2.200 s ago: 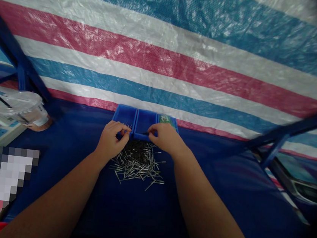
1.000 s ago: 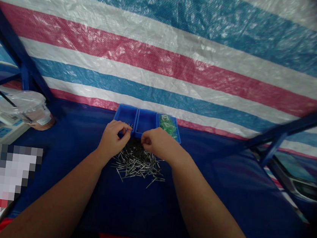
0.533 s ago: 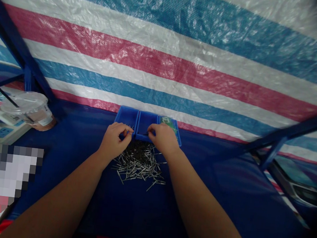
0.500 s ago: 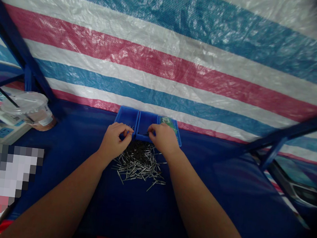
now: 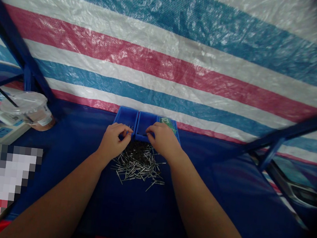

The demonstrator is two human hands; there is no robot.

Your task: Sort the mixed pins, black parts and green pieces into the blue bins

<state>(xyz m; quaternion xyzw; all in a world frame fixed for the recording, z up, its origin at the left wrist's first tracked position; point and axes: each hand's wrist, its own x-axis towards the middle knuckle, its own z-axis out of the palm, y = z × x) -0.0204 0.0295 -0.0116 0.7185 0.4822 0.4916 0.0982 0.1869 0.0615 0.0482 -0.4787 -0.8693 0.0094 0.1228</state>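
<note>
A loose pile of thin silvery metal pins (image 5: 138, 166), resembling blind rivets, lies on the blue tabletop, darker towards its back. Behind it stand blue plastic bins side by side. My left hand (image 5: 114, 139) pinches thumb and fingers together at the front of the left bin (image 5: 127, 113), where a few pins show beside the fingertips. What that pinch holds is too small to tell. Over the front of the middle bin (image 5: 148, 118), my right hand (image 5: 162, 138) is closed in a pinch, its contents hidden. A green printed packet (image 5: 168, 123) lies in the right bin.
At left, a clear lidded plastic tub (image 5: 40, 111) stands by a white power strip (image 5: 4, 132). A dark device (image 5: 302, 189) sits at the right. Striped plastic sheeting (image 5: 165, 58) hangs behind the table, between blue frame bars (image 5: 291, 132).
Both hands stay at the bins with little movement. My right hand's fingers have shifted slightly left over the middle bin. The pile looks the same.
</note>
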